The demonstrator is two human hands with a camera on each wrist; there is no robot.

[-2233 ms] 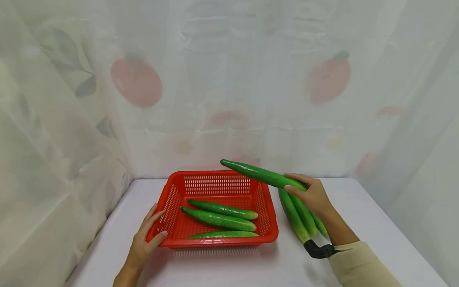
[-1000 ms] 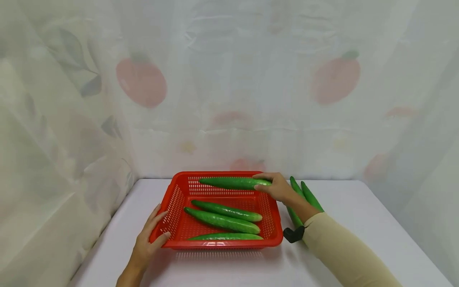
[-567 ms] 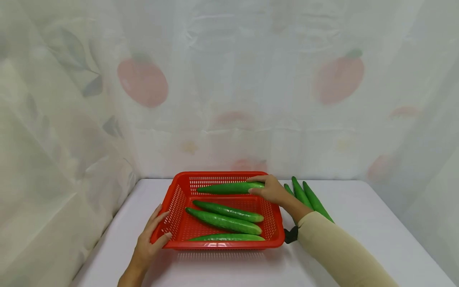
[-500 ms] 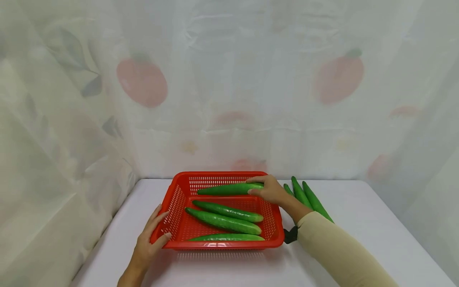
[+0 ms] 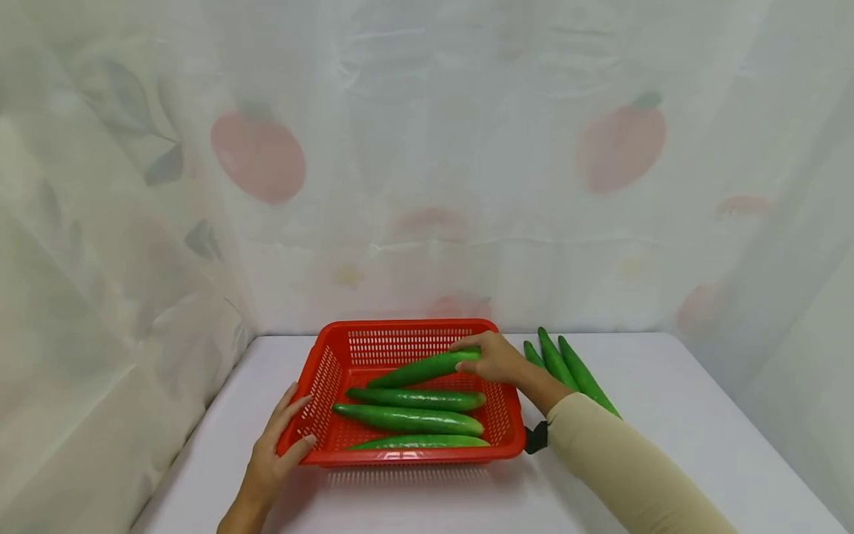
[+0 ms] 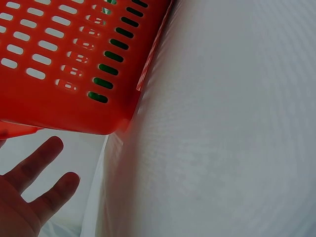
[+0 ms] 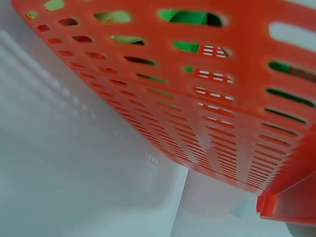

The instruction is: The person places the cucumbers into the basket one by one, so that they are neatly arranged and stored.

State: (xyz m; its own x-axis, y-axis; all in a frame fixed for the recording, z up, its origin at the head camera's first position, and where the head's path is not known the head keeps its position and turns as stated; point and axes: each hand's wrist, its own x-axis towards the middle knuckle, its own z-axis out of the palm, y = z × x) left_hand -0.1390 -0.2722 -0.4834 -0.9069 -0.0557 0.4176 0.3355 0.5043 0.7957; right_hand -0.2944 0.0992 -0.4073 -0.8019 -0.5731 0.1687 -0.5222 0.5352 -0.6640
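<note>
Cucumber in hand hangs over the back part of the red basket, inside its walls. The right grip pinches it near the paler end, thumb on one side and fingers on the other; its dark tip points left and lies low. Whether that tip touches the basket floor or the cucumber just in front I cannot tell.

Since the hold is at one end only, the smooth skin could pivot or slip if the fingers ease too soon, and the free length might then swing or drop onto its neighbours and roll them forward.

The left grip rests relaxed, fingers spread, at the basket's front left corner; such a light touch may not stop the basket sliding on the worktop if it is knocked. A black piece at the right wrist sits close to the basket's right wall and could catch it on withdrawal. The sleeve could also brush the three loose cucumbers beyond the basket's right side.
</note>
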